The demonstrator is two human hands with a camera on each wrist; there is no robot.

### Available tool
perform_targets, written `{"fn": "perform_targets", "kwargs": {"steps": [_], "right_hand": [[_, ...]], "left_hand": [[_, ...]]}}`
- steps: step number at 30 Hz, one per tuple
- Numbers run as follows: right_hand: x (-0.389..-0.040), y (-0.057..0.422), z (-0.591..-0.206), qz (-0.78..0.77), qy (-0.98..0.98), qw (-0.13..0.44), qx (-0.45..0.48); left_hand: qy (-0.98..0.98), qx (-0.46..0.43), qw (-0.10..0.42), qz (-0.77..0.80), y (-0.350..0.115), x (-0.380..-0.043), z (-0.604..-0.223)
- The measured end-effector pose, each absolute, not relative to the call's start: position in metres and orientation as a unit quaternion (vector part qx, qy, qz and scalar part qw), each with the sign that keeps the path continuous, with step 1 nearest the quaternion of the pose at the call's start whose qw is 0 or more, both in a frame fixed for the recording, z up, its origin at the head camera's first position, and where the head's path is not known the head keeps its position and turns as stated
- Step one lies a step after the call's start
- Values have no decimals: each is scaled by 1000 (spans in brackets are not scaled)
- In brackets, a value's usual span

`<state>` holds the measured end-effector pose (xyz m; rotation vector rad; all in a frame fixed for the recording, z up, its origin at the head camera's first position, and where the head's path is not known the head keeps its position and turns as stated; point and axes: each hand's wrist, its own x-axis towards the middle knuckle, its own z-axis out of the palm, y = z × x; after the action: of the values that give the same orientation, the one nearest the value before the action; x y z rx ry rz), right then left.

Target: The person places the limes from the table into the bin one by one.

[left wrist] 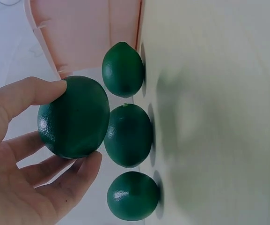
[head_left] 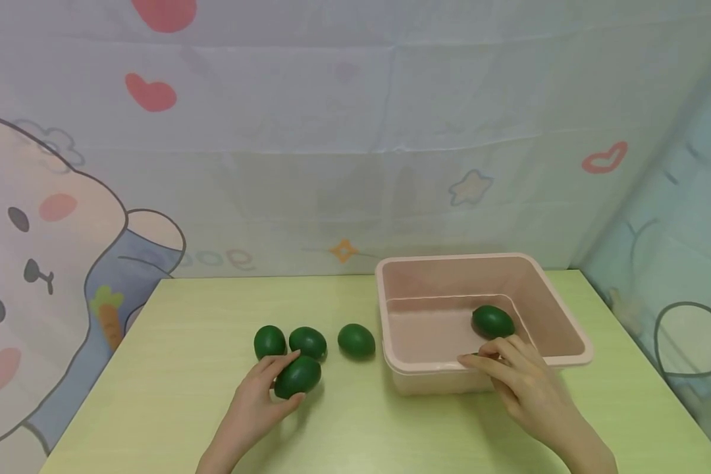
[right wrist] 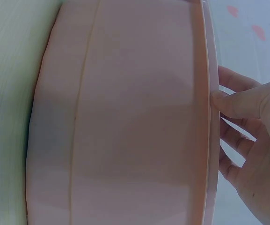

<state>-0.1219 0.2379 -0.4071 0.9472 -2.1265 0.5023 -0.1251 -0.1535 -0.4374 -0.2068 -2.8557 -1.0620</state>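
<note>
Limes (head_left: 357, 342): skin smooth, v. glossy, w/ bright highlights, kinda waxy-looking. Tub (head_left: 429, 329): looks like moulded plastic, smooth, semi-matt, w/ slight sheen on walls. Bench (head_left: 184, 342): smooth, mostly matt sfc, faint wood-type grain. Backdrop (head_left: 308, 131): thin printed cloth, matt, w/ creases.

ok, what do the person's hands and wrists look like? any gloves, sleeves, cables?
Left hand and right hand are both bare, with slim fingers. No gloves, rings, watch, sleeves or cables visible; wrists are uncovered to the head view's lower edge. Each wrist view shows a tiny speck on its hand.
</note>
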Motion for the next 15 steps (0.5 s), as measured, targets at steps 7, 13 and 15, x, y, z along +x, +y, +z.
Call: {"fn": "perform_targets", "kwargs": {"steps": [7, 13, 15], "right_hand": [[-122, 238, -408, 195, -830, 371, 368], [-122, 238, -408, 192, -831, 371, 368], [-122, 238, -408, 192, -831, 371, 368]], "left_hand": [[-934, -73, 52, -346, -153, -126, -436], [-933, -77, 58, -346, -152, -128, -433], [-934, -81, 64, -343, -152, -128, -431]]}}
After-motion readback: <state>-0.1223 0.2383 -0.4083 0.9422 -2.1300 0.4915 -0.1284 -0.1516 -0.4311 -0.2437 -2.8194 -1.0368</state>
